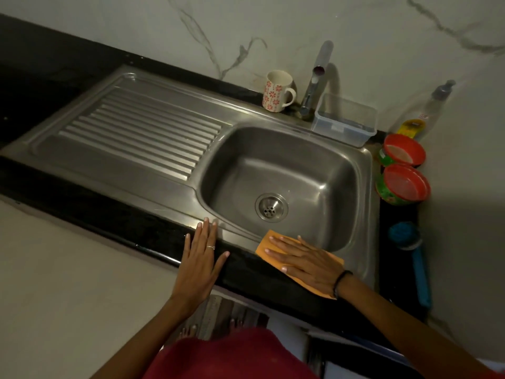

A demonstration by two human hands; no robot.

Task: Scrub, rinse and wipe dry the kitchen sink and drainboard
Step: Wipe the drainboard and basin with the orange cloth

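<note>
A stainless steel sink with a round drain lies in a black counter, its ribbed drainboard to the left. My right hand lies flat, fingers straight, pressing an orange cloth onto the sink's front rim and the counter edge. My left hand rests flat on the black counter edge, fingertips touching the steel rim, and holds nothing.
Behind the basin stand a flowered mug, the tap and a clear plastic box. At the right are a soap bottle, two red-lidded tubs and a blue scrub brush.
</note>
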